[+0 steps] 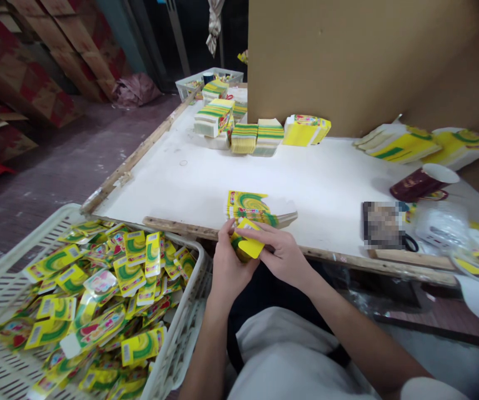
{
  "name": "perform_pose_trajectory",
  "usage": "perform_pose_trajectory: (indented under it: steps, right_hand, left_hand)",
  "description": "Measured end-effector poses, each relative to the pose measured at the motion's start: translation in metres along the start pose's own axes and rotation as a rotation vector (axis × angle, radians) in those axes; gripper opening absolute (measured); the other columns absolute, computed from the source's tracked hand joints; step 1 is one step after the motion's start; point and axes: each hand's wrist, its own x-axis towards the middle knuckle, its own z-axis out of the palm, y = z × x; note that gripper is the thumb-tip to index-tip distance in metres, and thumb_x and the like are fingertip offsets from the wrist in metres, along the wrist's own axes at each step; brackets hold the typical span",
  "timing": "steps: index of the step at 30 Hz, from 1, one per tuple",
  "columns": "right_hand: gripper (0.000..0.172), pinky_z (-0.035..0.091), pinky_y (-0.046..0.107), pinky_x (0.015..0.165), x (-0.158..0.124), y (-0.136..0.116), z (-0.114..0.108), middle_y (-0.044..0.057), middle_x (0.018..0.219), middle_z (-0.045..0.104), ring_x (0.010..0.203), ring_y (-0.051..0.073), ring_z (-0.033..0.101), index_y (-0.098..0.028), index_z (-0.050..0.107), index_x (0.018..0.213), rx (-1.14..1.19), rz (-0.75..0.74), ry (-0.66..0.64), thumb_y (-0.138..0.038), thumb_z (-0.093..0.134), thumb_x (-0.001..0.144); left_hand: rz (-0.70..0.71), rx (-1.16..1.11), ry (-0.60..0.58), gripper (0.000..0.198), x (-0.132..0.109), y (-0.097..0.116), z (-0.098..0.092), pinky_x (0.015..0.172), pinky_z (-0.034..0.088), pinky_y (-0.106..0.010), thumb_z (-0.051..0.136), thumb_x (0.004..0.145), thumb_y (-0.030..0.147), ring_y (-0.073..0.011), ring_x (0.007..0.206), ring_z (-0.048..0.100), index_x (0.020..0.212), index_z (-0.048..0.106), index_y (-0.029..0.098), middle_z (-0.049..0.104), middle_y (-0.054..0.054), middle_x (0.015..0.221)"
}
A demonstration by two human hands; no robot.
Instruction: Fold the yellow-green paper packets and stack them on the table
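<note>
Between my two hands is a small yellow and green carton [250,239], held just off the table's front edge. My left hand [231,266] wraps round its left side. The fingers of my right hand [279,247] pinch its yellow flap from the right. Right behind my hands, a stack of flat printed cartons [250,204] lies on the white table. To the left, a white plastic basket [200,266] holds many yellow and green cartons in a loose heap.
Bundled carton stacks [258,136] stand along the back by a tall cardboard panel [348,61]. At right lie a dark red cup [420,182] on its side, a pixelated item [383,225] and clear plastic [442,225]. A wooden strip [181,226] edges the table [173,189].
</note>
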Motion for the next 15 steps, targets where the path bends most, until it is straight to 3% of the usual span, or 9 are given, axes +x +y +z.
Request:
perform_pose_trajectory:
  steps: [15]
  right_hand:
    - [0.054, 0.04, 0.039, 0.101, 0.0005, 0.0021, -0.0016, 0.0, 0.126, 0.056, 0.116, 0.02, 0.052, -0.029, 0.06, 0.116, 0.019, 0.011, 0.042, 0.001, 0.044, 0.074]
  left_hand:
    - [0.008, 0.07, -0.001, 0.071, 0.0004, 0.0002, -0.0005, 0.093, 0.042, -0.037, 0.065, 0.063, 0.017, -0.0229, 0.112, 0.051, 0.126, 0.033, 0.023, 0.051, -0.009, 0.123]
